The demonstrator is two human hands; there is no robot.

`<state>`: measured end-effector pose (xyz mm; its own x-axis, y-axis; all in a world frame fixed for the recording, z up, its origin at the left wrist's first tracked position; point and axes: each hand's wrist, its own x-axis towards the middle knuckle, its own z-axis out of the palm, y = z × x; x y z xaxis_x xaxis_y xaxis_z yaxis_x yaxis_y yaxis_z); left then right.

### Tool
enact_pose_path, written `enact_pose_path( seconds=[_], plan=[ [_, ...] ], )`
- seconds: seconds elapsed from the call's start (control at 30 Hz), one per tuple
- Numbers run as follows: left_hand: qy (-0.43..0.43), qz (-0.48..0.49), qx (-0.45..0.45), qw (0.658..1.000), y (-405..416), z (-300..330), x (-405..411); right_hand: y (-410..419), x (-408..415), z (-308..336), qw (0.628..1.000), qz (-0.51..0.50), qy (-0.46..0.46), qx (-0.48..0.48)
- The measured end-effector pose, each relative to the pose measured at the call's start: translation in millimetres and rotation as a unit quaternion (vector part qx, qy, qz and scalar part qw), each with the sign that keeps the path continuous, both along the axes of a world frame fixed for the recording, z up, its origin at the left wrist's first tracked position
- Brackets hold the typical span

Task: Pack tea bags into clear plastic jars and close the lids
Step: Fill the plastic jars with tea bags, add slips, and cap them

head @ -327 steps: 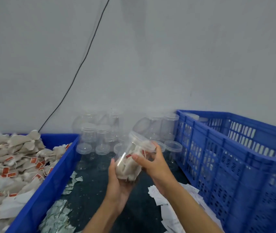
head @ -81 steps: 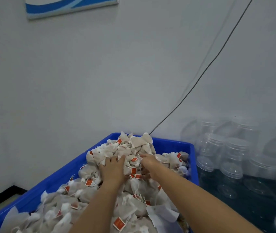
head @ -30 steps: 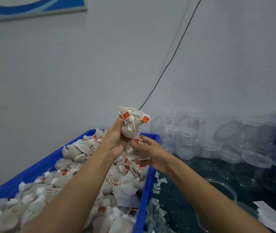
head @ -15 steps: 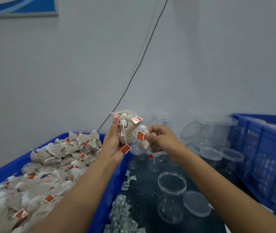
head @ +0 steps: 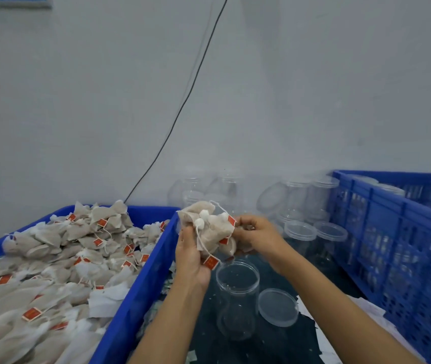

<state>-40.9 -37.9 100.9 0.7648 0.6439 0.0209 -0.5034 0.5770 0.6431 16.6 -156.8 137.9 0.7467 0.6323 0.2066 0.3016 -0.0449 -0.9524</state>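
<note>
Between both hands sits a bunch of tea bags point(head: 210, 232), beige pouches with strings and red tags. My left hand point(head: 190, 254) grips the bunch from the left and below. My right hand point(head: 255, 236) pinches it from the right. Just under the bunch an open clear jar point(head: 236, 298) stands upright on the dark table, with nothing in it. Its clear lid point(head: 277, 307) lies flat to the jar's right.
A blue bin point(head: 140, 290) heaped with loose tea bags point(head: 59, 261) fills the left. A blue slatted crate point(head: 393, 248) stands on the right. Several clear lidded jars point(head: 301, 206) crowd the back by the wall. Paper scraps point(head: 168, 285) lie beside the bin.
Both hands carried the bunch of tea bags right and down, from beside the bin to just above the open jar. The view swung right.
</note>
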Motion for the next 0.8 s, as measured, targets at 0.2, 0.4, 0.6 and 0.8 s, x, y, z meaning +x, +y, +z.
enact_pose_path(
  seconds=[0.2,0.4,0.6,0.8],
  plan=[
    [-0.069,-0.001,-0.08,0.994,11.4,-13.5,-6.6,-3.9,9.4,-22.9,0.964,0.053,0.186,0.182],
    [-0.088,0.004,-0.096,0.991,21.2,-22.0,-7.5,-0.5,12.6,-31.2,0.946,0.042,0.195,0.257],
    [-0.139,0.018,-0.117,0.983,41.5,-27.5,-5.8,-7.6,23.8,-38.7,0.964,0.001,0.148,0.223],
    [-0.153,0.029,-0.093,0.983,34.9,-32.2,1.1,-12.5,28.4,-50.8,0.99,-0.014,0.058,0.131]
  ],
)
